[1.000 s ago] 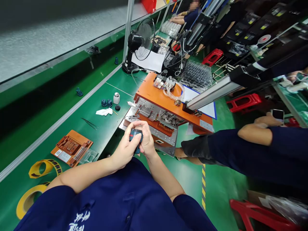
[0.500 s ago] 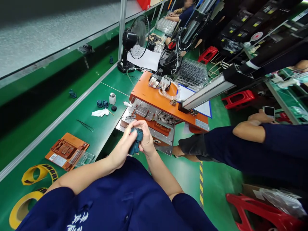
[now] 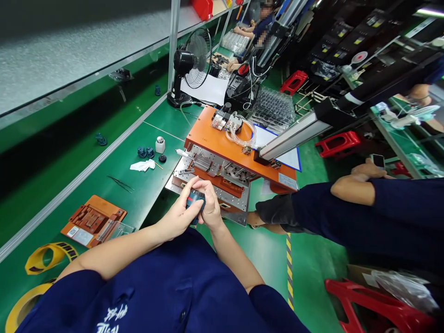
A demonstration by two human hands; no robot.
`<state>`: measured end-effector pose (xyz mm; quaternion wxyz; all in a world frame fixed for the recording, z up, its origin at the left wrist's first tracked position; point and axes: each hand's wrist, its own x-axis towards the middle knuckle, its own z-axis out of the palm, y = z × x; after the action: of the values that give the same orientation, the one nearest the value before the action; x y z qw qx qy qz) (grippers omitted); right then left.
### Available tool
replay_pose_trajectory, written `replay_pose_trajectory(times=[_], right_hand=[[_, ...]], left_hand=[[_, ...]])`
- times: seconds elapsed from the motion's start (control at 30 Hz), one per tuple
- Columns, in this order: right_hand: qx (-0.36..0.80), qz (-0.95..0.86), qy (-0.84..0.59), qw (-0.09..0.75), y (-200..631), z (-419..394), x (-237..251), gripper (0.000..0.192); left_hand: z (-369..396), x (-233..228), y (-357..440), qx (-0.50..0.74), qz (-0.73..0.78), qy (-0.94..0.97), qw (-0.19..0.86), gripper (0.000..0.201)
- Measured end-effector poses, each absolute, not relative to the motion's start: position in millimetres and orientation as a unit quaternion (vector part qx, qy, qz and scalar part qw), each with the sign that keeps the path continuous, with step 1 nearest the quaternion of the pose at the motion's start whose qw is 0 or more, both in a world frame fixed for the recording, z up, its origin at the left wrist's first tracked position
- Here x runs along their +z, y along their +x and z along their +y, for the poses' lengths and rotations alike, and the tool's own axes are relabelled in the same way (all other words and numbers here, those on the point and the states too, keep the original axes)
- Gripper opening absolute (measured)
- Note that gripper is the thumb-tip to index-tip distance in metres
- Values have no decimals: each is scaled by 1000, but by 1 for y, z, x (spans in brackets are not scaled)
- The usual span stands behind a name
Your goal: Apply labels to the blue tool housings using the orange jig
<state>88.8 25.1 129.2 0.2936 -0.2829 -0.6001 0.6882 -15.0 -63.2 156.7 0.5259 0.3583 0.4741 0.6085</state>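
Between both hands, in front of my body, is a dark blue-teal plastic housing with a red mark showing on it. My left hand wraps round its left side, the thumb lying across its face. My right hand closes round the other side, fingertips meeting those of the left at the top. Fingers hide much of the part. Just beyond the hands stands an orange press fixture with a metal plate full of holes.
On the green bench lie two similar blue parts, a white bottle, a black cap, a white cloth, tweezers, an orange jig and yellow tape rolls. A black fan stands behind. A person holding a phone is at right.
The blue housing has been turned in my hands, so a face with a red mark now shows. Both hands still hold it. The view has shifted slightly.
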Motion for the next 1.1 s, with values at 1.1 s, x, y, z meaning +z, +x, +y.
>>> replay_pose_trajectory(times=[1.1], right_hand=[[198,-823,-125,517,90,26,114,58]], left_hand=[[-41,155,-29,747,423,184,478,48]])
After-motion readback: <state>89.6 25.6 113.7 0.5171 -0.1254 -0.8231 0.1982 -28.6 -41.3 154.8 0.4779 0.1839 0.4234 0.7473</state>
